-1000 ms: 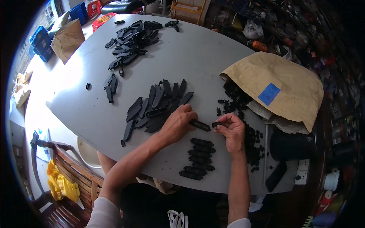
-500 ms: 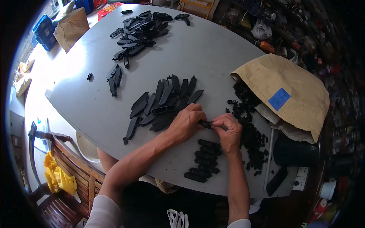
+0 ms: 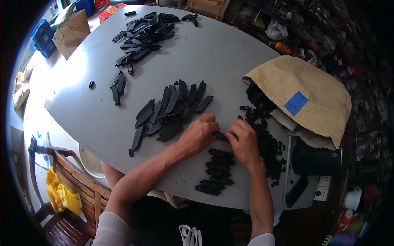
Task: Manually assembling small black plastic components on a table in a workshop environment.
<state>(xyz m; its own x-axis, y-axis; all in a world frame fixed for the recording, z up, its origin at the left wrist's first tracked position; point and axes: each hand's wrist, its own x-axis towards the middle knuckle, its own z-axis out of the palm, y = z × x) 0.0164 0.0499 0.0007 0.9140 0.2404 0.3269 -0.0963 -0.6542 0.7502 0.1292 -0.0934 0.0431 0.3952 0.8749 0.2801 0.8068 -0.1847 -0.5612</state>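
Observation:
Between my hands is a slim black plastic part (image 3: 221,136), held just above the table. My left hand (image 3: 199,132) pinches its left end, with the fingers closed. My right hand (image 3: 243,141) has its thumb and fingers pressed on the right end. The fingers cover much of the part, so its finer shape is hidden. Below the hands lies a column of several similar black parts (image 3: 215,175). A loose heap of long black plastic pieces (image 3: 169,107) rests beyond my left hand. Many small black pieces (image 3: 262,149) are strewn just right of my right hand.
A brown paper sack (image 3: 312,92) with a blue patch lies on its side, spilling small pieces. Another pile of black parts (image 3: 143,35) sits at the table's far end. A dark flat object (image 3: 296,192) lies near the right edge. A wooden chair (image 3: 80,180) stands at left.
My right hand has turned, its fingers now lying more over the part. The whole view has shifted slightly. Both hands still hold the same black part.

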